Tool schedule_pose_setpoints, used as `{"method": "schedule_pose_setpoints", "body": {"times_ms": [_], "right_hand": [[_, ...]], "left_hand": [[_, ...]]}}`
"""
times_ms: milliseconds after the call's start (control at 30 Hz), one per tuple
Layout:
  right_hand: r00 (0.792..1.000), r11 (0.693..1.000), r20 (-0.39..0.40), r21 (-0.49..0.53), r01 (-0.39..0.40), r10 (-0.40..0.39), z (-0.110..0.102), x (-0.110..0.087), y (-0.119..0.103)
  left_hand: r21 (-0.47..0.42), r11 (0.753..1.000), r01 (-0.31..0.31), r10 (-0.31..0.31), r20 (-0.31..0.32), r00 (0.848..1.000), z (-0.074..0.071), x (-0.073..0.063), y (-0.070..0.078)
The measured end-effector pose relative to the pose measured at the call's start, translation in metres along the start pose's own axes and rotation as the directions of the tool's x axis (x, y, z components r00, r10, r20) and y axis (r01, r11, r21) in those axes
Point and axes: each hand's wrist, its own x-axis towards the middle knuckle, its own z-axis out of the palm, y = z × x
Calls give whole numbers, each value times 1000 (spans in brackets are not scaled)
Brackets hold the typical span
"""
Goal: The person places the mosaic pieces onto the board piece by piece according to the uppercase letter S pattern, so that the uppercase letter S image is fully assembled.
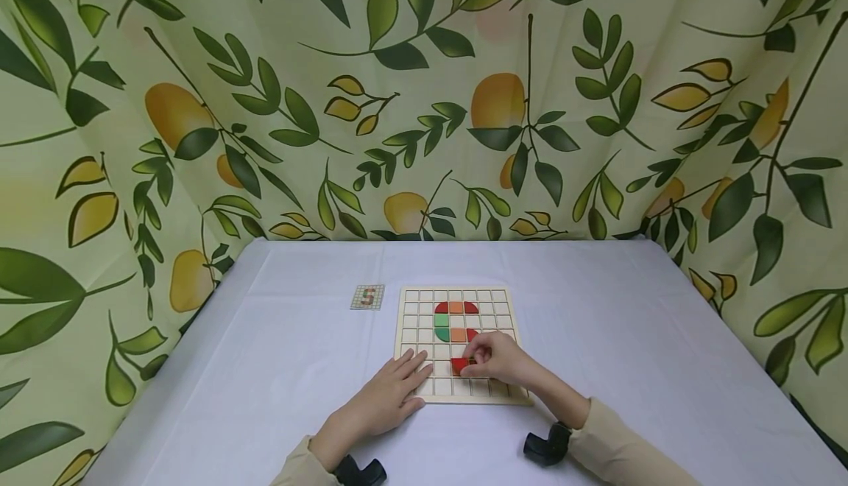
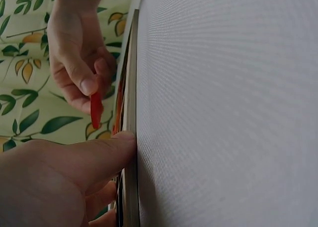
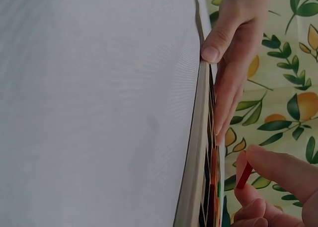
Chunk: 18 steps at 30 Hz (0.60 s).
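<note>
A wooden grid board (image 1: 411, 300) lies on the table. Colored tiles form a shape in its upper middle: two rounded red tiles with an orange square (image 1: 456, 308) between them, a light green square (image 1: 442, 320) below, then a rounded green tile (image 1: 442, 334), another orange square and a red tile partly behind my fingers. My right hand (image 1: 501, 358) pinches a red tile (image 1: 458, 367) between thumb and finger, raised off the board in the wrist views. My left hand (image 1: 387, 395) rests with spread fingers on the board's near left corner, thumb (image 2: 112, 150) along its front edge.
A small card (image 1: 367, 297) with a gridded color pattern lies left of the board's far corner. White cloth (image 1: 232, 398) covers the table. A leaf-and-fruit patterned curtain (image 1: 424, 103) hangs behind and at both sides. Black wrist devices (image 1: 548, 445) sit at both cuffs.
</note>
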Motion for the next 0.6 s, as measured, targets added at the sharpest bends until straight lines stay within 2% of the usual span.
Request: {"method": "schedule_pose_setpoints", "body": {"times_ms": [200,333,600], "right_hand": [[1000,1000,0,-16,11,-11,4,1,-2],[999,998,-3,-27,49,-49,6,2,-3],[1000,997,-15,-74,-28,27,14,8,-6]], "left_hand": [[-7,1000,0,0,-1,1000,-1,-1,0],[-4,1000,-2,2,0,1000,-2,-1,1],[-6,1000,-3,3,2,1000,-2,-1,1]]}}
